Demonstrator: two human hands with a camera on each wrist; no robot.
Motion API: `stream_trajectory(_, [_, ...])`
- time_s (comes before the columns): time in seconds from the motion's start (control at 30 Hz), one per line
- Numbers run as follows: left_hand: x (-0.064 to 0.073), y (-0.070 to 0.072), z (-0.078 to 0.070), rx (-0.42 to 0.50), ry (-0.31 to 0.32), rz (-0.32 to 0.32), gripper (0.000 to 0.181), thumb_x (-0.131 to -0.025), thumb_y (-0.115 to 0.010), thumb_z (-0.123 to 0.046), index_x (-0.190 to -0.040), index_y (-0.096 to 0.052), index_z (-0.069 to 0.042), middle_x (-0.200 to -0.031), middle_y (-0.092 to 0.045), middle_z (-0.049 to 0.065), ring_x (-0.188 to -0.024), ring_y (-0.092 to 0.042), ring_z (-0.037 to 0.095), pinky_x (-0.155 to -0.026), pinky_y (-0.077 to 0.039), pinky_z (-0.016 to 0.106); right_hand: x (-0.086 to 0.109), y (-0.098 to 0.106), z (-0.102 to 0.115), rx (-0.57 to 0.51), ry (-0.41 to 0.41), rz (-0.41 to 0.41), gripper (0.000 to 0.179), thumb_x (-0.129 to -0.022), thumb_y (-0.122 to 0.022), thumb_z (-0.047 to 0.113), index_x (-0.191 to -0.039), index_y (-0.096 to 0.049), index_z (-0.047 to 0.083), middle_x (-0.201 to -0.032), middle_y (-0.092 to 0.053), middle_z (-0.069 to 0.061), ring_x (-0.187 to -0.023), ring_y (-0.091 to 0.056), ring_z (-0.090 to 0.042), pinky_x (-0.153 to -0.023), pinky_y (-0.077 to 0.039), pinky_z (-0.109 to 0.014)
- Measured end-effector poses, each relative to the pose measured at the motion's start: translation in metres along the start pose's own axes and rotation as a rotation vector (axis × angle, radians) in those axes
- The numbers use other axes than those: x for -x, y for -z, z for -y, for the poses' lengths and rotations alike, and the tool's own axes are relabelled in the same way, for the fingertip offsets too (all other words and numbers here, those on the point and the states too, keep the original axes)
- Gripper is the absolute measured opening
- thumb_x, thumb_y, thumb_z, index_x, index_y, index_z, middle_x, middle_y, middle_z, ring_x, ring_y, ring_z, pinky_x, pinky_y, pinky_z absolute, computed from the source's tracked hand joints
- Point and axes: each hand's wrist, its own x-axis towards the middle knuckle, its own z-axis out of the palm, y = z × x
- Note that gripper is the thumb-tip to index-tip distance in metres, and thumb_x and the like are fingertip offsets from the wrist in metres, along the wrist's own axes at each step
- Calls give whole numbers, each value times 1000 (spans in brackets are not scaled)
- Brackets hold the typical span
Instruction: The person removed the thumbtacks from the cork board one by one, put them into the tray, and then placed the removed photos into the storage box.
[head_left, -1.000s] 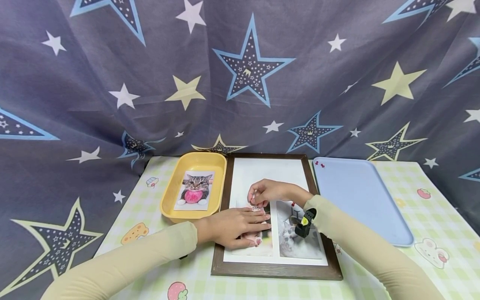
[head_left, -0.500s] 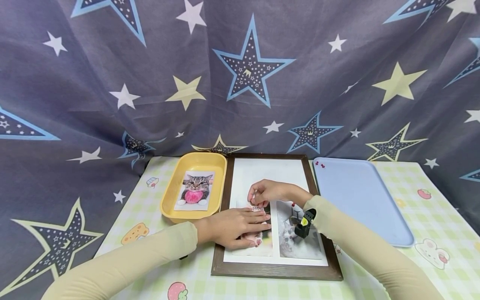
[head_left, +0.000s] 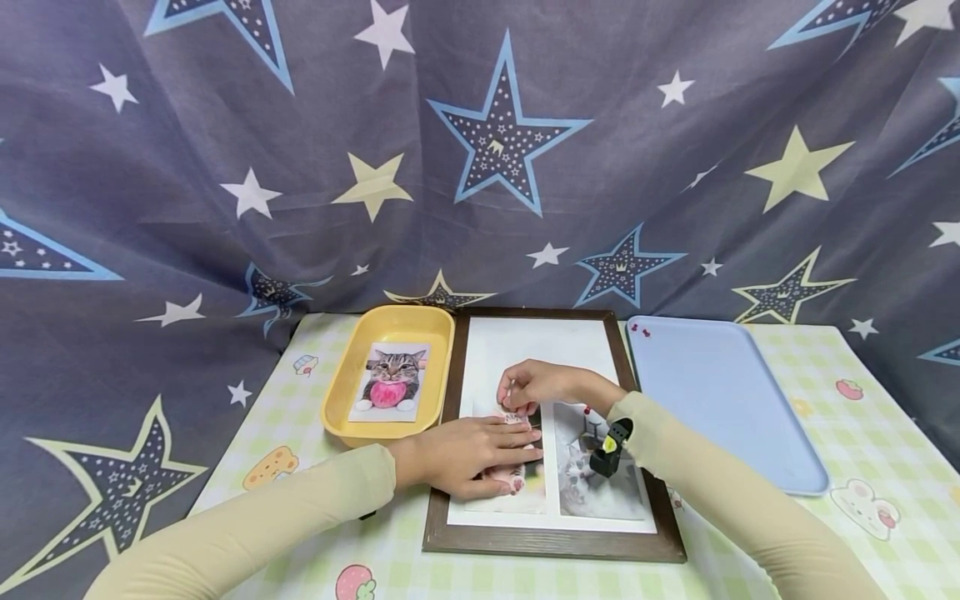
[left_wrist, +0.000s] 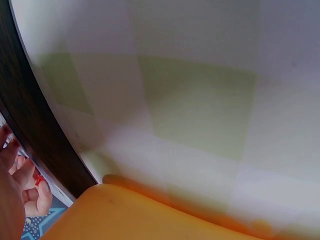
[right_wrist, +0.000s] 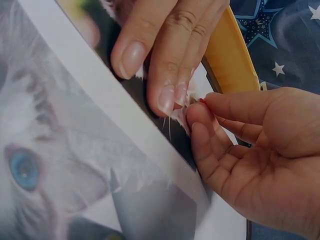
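Note:
My left hand [head_left: 472, 454] lies flat with spread fingers on a cat photo [head_left: 531, 497], holding it against the white board [head_left: 540, 346] inside a dark brown frame [head_left: 555, 543]. At the photo's top edge, my right hand [head_left: 534, 385] pinches a red push pin [right_wrist: 202, 100] between thumb and finger, just beyond the left fingertips. The pin's point is hidden; its red head also shows in the left wrist view. Beside this photo, a grey-white cat photo [head_left: 588, 496] lies on the board with a red pin [head_left: 587, 409] at its top, partly covered by the right wrist.
To the left, a yellow tray [head_left: 333, 392] holds another cat photo [head_left: 388, 383] and sits against the frame. A light blue tray [head_left: 720, 400] on the right has red push pins [head_left: 646, 332] in its far left corner. Behind the checked tablecloth [head_left: 870, 433] hangs a star-patterned curtain [head_left: 645, 167].

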Motion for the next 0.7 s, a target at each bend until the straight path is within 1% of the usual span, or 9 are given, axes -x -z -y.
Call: stream_trajectory(0.7, [0, 0, 0, -4, 0, -1, 59, -108, -36, -50, -160, -36, -22, -165, -36, 0, -155, -31, 17, -126, -29, 39, -1, 0, -3, -15, 0, -2, 11, -98, -59, 1, -106, -61, -7, -75, -61, -1, -69, -59, -11, -69, -53, -23])
